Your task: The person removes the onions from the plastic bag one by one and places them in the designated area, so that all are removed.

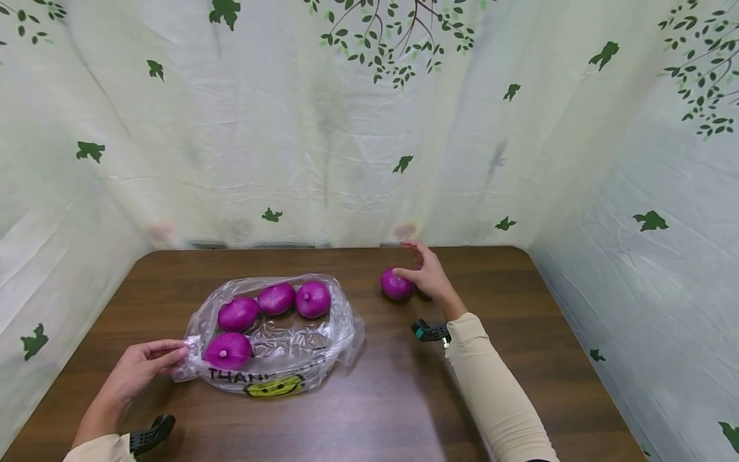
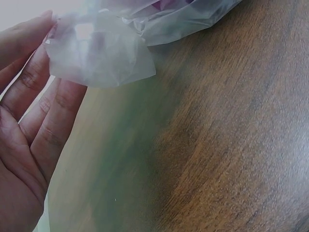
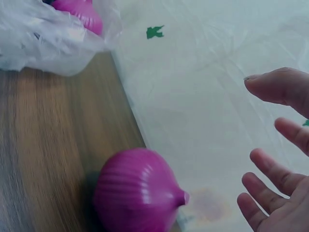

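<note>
A clear plastic bag (image 1: 271,378) with printed lettering and a yellow smiley lies spread on the table, its mouth facing up. Several purple onions (image 1: 314,299) sit inside it, along its back and left side. My left hand (image 1: 135,369) pinches the bag's left end; in the left wrist view the crumpled plastic (image 2: 104,58) hangs from the fingertips. Right of the bag, my right hand (image 1: 432,279) hovers at a loose onion (image 1: 396,284), thumb and fingers spread. A second onion (image 1: 423,293) is mostly hidden behind that hand. The right wrist view shows one loose onion (image 3: 137,191) apart from the fingers.
The brown wooden table (image 1: 381,410) ends at the back against a pale curtain (image 1: 346,160) with green leaf prints. Curtain also hangs along both sides. Dark straps (image 1: 151,435) circle both wrists.
</note>
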`<move>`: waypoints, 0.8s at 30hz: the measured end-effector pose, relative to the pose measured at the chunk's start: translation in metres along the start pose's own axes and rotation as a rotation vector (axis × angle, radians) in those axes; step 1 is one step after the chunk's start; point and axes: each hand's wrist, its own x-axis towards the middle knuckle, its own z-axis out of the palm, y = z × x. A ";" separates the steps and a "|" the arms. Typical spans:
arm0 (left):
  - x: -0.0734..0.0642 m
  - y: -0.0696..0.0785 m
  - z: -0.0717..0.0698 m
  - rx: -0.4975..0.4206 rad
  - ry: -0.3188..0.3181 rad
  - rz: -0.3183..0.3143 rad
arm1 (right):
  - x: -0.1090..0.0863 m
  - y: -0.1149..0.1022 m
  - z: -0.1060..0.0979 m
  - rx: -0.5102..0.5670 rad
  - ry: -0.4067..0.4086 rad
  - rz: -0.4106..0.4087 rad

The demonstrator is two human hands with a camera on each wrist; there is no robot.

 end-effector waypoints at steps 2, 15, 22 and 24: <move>0.000 0.000 0.000 0.005 0.004 -0.001 | -0.001 -0.001 0.003 -0.008 -0.007 -0.026; 0.000 -0.003 0.003 -0.022 0.011 0.032 | 0.004 -0.011 0.026 0.078 -0.154 -0.049; 0.000 -0.003 0.002 -0.013 0.009 0.021 | 0.006 -0.014 0.036 -0.001 -0.223 -0.107; 0.001 -0.003 0.002 -0.013 0.006 0.017 | 0.008 -0.015 0.039 -0.010 -0.245 -0.114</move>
